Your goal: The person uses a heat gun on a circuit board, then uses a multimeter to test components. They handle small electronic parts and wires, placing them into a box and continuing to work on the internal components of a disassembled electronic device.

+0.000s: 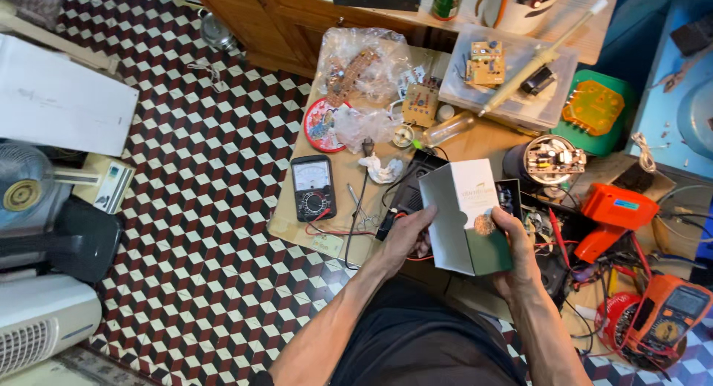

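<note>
- Hands first: your left hand grips the near-left side of a small white and green carton, and your right hand clasps its right corner, thumb on top.
- Carton is held up over the cluttered wooden bench, tilted.
- Black analog multimeter lies to its left; an orange meter sits far right.
- Checkered tile floor spreads left.

A black analog multimeter lies on the low wooden board, near a round red tin lid and crumpled clear bags. Right of these sit an orange drill-like tool (possibly a heat gun) and an orange digital meter. A grey fan stands on the chequered floor.
</note>
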